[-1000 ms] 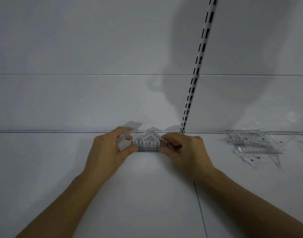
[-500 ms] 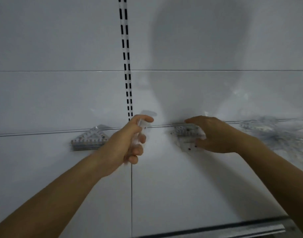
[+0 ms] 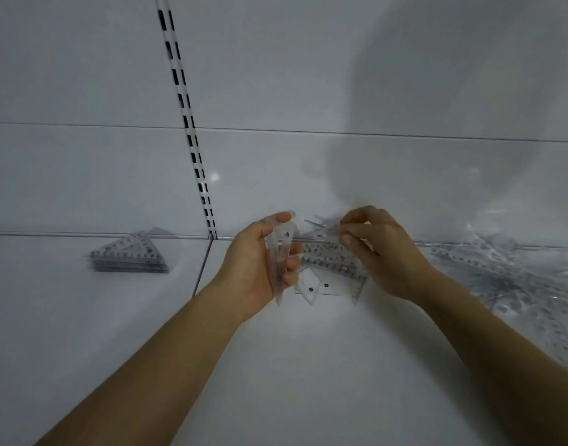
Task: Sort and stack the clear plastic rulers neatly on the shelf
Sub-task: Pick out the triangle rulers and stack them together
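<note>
Left hand (image 3: 260, 268) grips upright ruler bundle (image 3: 281, 252); right hand (image 3: 382, 252) pinches one ruler (image 3: 324, 228) above loose rulers (image 3: 332, 265); neat stack (image 3: 129, 255) far left.

A neat stack of clear triangular rulers (image 3: 129, 257) lies flat on the white shelf (image 3: 83, 317) at nine o'clock. A small loose pile (image 3: 329, 268) sits at centre; a bigger jumbled heap (image 3: 507, 278) spreads at three o'clock.

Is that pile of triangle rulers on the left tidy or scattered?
Tidy. The stack of triangle rulers lies flat on the shelf, edges lined up, no hand touching it, unlike the loose heap at right.
</note>
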A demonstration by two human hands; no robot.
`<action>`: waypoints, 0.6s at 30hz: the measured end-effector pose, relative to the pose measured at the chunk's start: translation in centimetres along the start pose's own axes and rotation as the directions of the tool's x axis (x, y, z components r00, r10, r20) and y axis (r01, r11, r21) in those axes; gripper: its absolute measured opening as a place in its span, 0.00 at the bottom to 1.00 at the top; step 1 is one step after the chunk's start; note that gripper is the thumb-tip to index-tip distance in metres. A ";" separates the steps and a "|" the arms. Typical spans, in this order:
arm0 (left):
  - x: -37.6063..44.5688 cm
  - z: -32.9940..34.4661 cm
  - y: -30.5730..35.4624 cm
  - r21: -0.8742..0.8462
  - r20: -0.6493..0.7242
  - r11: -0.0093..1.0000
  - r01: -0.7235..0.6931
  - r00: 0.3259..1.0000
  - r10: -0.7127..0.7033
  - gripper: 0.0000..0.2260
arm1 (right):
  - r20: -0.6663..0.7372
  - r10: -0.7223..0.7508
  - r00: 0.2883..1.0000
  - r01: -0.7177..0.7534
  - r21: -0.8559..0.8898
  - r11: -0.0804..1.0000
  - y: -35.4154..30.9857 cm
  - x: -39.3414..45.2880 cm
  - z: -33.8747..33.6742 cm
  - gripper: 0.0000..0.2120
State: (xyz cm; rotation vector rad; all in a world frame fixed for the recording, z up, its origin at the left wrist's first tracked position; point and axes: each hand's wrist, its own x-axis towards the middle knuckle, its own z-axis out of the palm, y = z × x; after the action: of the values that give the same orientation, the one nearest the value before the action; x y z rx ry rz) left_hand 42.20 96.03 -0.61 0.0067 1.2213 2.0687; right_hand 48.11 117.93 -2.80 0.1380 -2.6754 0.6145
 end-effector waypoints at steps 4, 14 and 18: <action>0.2 -0.5 -1.1 -0.027 0.068 1.000 -0.011 0.998 0.013 0.17 | -0.066 0.257 0.964 -0.202 0.449 0.871 -0.5 0.2 -1.0 0.14; 0.8 -0.1 -1.7 0.037 0.142 0.999 0.024 0.989 -0.029 0.17 | 0.138 0.423 0.896 -0.346 0.813 0.468 -0.2 -0.9 -1.3 0.08; 1.0 -0.1 -1.6 0.066 0.138 0.998 0.010 0.990 -0.019 0.17 | 0.143 0.424 0.894 -0.368 0.775 0.514 -0.4 -0.8 -1.1 0.05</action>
State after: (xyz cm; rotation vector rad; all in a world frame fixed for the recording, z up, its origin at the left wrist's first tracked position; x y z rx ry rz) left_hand 42.36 97.00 -2.27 0.1693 1.1989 1.9802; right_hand 49.32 118.06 -2.01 -0.2794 -2.1486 1.9020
